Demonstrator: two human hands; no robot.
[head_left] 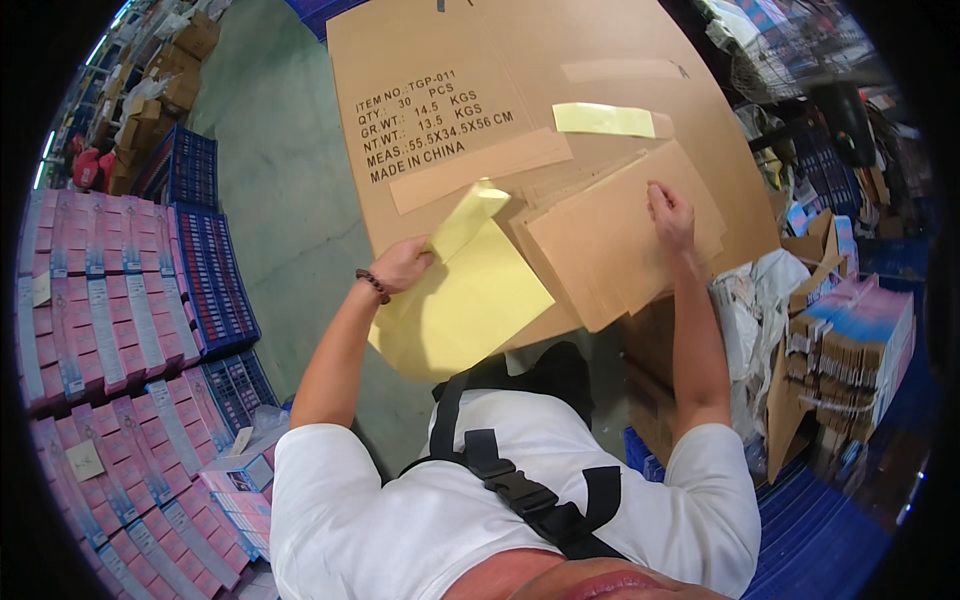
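Note:
My left hand (405, 264), with a dark bead bracelet at its wrist, is closed on the edge of yellow paper sheets (465, 305). Their upper part curls over, and the lower part hangs past the near edge of a big printed cardboard box (540, 45). To the right, a loose stack of brown cardboard sheets (625, 235) lies fanned on the box. Above that stack my right hand (672, 214) has its fingers curled together; whether something small is in them is hidden. A separate yellow strip (604, 120) rests farther back on the box.
At left stand stacked pink-and-blue cartons (115, 300) beside blue plastic crates (212, 275). On the right are crumpled clear plastic (755, 320) and a bundle of flat printed cardboard (860, 340). A person in red (93, 165) is far off at the left. Green floor (275, 150) runs between.

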